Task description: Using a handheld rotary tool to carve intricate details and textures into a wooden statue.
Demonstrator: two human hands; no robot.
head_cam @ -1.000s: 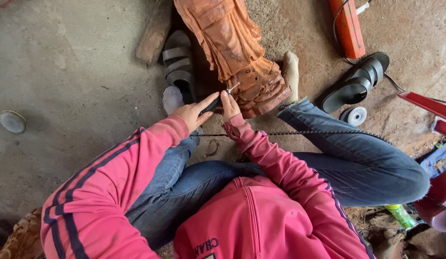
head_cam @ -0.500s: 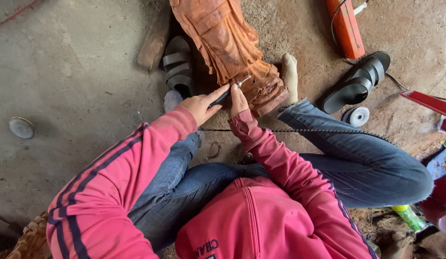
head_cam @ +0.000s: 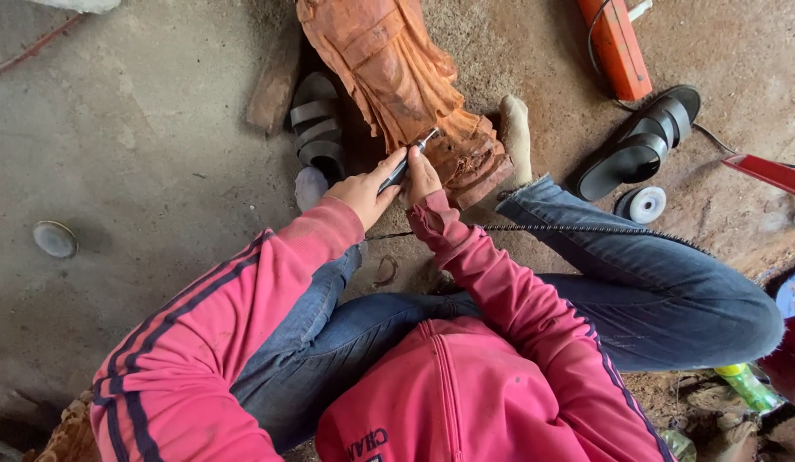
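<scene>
Both hands closed on slim rotary tool (head_cam: 403, 166): left hand (head_cam: 363, 192) gripping handle, right hand (head_cam: 421, 175) apparently steadying. Tip pressed against orange wooden carving (head_cam: 397, 68) lying on floor (head_cam: 141, 154).

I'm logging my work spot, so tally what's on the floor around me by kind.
Carved statue: 1
Sandals: 2
Round discs: 2
Orange tool: 1
Wood block: 1
Total: 7

1 head-worn view, looking steeply down, close over lap and concrete floor (head_cam: 141, 171)
</scene>
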